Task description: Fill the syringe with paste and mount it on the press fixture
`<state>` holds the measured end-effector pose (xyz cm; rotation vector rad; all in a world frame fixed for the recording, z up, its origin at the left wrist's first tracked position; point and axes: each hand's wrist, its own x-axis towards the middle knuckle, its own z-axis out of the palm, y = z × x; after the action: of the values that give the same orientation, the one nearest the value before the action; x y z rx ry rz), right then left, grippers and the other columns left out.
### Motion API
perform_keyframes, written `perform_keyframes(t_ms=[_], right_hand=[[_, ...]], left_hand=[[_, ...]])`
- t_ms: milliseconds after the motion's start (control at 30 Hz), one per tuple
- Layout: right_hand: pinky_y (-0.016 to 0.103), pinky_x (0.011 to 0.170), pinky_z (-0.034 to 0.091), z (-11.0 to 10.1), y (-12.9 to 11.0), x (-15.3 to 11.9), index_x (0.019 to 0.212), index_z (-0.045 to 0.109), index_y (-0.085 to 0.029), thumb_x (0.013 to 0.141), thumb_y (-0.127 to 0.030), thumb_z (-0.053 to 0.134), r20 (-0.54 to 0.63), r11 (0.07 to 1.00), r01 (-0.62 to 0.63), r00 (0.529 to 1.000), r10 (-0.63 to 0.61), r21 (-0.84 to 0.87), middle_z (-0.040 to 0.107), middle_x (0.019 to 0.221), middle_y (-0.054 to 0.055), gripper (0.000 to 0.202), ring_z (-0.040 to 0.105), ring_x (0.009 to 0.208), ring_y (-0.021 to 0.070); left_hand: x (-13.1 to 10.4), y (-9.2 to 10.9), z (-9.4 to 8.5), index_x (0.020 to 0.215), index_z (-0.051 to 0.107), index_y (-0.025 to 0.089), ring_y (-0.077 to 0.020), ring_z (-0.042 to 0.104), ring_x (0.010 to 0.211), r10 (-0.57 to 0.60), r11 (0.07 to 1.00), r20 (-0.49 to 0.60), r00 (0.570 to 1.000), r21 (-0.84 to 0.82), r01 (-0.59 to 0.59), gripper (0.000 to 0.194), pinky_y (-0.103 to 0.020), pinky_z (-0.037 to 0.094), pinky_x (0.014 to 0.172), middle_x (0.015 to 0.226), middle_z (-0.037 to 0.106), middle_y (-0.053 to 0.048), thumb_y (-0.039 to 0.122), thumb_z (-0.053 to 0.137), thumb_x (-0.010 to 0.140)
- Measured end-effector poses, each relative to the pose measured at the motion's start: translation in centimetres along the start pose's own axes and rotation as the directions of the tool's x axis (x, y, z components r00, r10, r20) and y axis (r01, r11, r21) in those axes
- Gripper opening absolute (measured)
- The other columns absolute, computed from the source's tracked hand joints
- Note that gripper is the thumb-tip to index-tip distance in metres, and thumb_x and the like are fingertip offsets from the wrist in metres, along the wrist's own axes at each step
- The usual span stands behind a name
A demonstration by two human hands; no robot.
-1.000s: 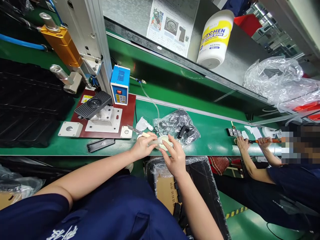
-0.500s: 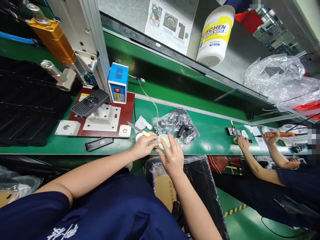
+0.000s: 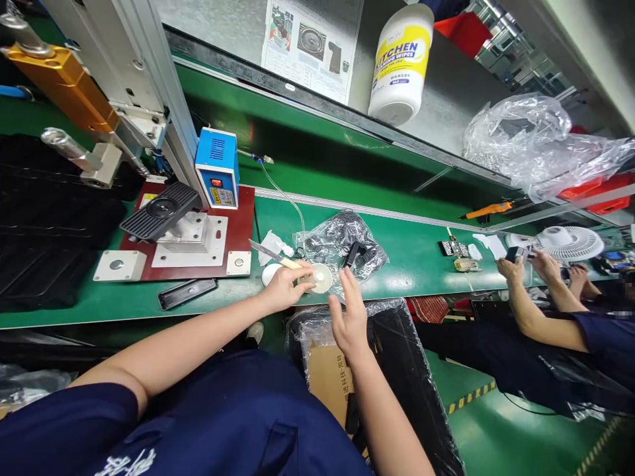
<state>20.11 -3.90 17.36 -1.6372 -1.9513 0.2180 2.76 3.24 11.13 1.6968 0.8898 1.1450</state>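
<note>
Since 0.5 seconds ago, the right hand has moved away from the pale disc; its fingers are spread and hold nothing. The left hand grips a knife, its long blade slanting up and left. The disc lies by the left hand's fingertips, the nearer of the 2 hands, over the green table.

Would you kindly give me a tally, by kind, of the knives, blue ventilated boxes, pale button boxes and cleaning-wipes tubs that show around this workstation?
Knife: 1
Blue ventilated box: 1
Pale button boxes, at two corners of the red-brown base plate: 2
Cleaning-wipes tub: 1
Total: 5
</note>
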Motion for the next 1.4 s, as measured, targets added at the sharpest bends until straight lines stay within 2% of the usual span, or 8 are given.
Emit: perform_keyframes(t_ms=[100, 267, 533, 733, 933, 1100, 1267, 1400], right_hand=[[0.047, 0.103, 0.047, 0.3, 1.3, -1.0, 0.144, 0.041, -0.023, 0.099, -0.035, 0.037, -0.049, 0.955, -0.213, 0.973, 0.227, 0.207, 0.055, 0.139, 0.013, 0.047, 0.053, 0.128, 0.0231], [0.044, 0.087, 0.057, 1.1, 2.4, -1.7, 0.134, 0.053, -0.02, 0.099, -0.046, 0.035, 0.085, 0.74, -0.427, 0.888, 0.453, 0.52, 0.065, 0.126, 0.015, 0.047, 0.061, 0.118, 0.0249], [0.044, 0.079, 0.058, 0.9, 2.5, -0.8, 0.098, 0.073, -0.02, 0.096, -0.061, 0.017, 0.135, 0.659, -0.46, 0.866, 0.482, 0.595, 0.074, 0.106, 0.014, 0.07, 0.069, 0.104, 0.0267], [0.038, 0.068, 0.059, 2.3, 2.2, 0.2, 0.113, 0.067, -0.017, 0.096, -0.061, 0.023, 0.188, 0.625, -0.443, 0.882, 0.432, 0.643, 0.074, 0.104, 0.016, 0.064, 0.072, 0.094, 0.024], [0.035, 0.059, 0.058, 3.3, 3.2, -0.2, 0.112, 0.066, -0.018, 0.098, -0.051, 0.031, 0.116, 0.637, -0.392, 0.895, 0.431, 0.663, 0.075, 0.098, 0.013, 0.05, 0.073, 0.084, 0.0225], [0.036, 0.061, 0.059, 3.8, 4.7, 1.3, 0.125, 0.059, -0.017, 0.098, -0.042, 0.031, 0.016, 0.827, -0.338, 0.929, 0.371, 0.449, 0.073, 0.102, 0.014, 0.046, 0.073, 0.083, 0.0223], [0.036, 0.084, 0.056, 9.1, 2.7, 7.3, 0.117, 0.066, -0.021, 0.095, -0.03, 0.043, 0.241, 0.906, -0.344, 0.927, 0.287, 0.245, 0.07, 0.115, 0.01, 0.033, 0.069, 0.098, 0.0208], [0.041, 0.098, 0.048, 15.6, 0.2, 11.6, 0.122, 0.062, -0.019, 0.089, -0.023, 0.059, 0.442, 0.926, -0.373, 0.841, 0.311, 0.059, 0.063, 0.124, 0.012, 0.033, 0.062, 0.112, 0.0239]], left_hand=[[0.4, 0.4, -0.1, 0.096, 0.072, 0.017, -0.0265, 0.063, 0.108, -0.012, 0.992, 0.093, 0.996, -0.12, 0.023, 0.019, -0.045, 0.05, 0.097, 0.11, 0.069, -0.012, 0.027, 0.069, 0.08], [1.2, 1.2, -0.7, 0.092, 0.073, 0.019, -0.0301, 0.055, 0.124, -0.033, 0.937, 0.236, 0.971, -0.33, 0.112, 0.021, -0.049, 0.044, 0.104, 0.115, 0.069, -0.015, 0.036, 0.07, 0.08], [1.6, 3.2, -1.9, 0.086, 0.073, 0.016, -0.0282, 0.067, 0.099, -0.123, 0.834, 0.314, 0.941, -0.482, 0.269, 0.035, -0.038, 0.057, 0.077, 0.113, 0.069, -0.017, 0.05, 0.07, 0.077], [1.0, 3.7, -2.8, 0.086, 0.072, 0.016, -0.0267, 0.067, 0.097, -0.152, 0.822, 0.315, 0.937, -0.486, 0.297, 0.034, -0.037, 0.057, 0.076, 0.112, 0.069, -0.016, 0.049, 0.071, 0.077], [0.6, 2.9, -4.1, 0.09, 0.072, 0.018, -0.0292, 0.066, 0.104, -0.126, 0.909, 0.197, 0.972, -0.369, 0.193, 0.031, -0.041, 0.056, 0.083, 0.116, 0.068, -0.016, 0.048, 0.066, 0.081], [-2.6, 1.4, -7.5, 0.097, 0.072, 0.022, -0.0298, 0.061, 0.116, -0.042, 0.999, -0.03, 0.999, 0.005, 0.042, 0.018, -0.049, 0.048, 0.101, 0.12, 0.067, -0.014, 0.03, 0.068, 0.081], [-6.8, 0.7, -9.8, 0.095, 0.07, 0.022, -0.029, 0.065, 0.11, -0.06, 0.969, -0.144, 0.988, 0.228, 0.092, 0.015, -0.049, 0.051, 0.098, 0.116, 0.069, -0.013, 0.027, 0.066, 0.081], [-7.9, 1.4, -9.8, 0.094, 0.069, 0.021, -0.0282, 0.063, 0.113, -0.08, 0.957, -0.165, 0.983, 0.265, 0.122, 0.013, -0.048, 0.049, 0.1, 0.116, 0.069, -0.013, 0.025, 0.064, 0.082]])
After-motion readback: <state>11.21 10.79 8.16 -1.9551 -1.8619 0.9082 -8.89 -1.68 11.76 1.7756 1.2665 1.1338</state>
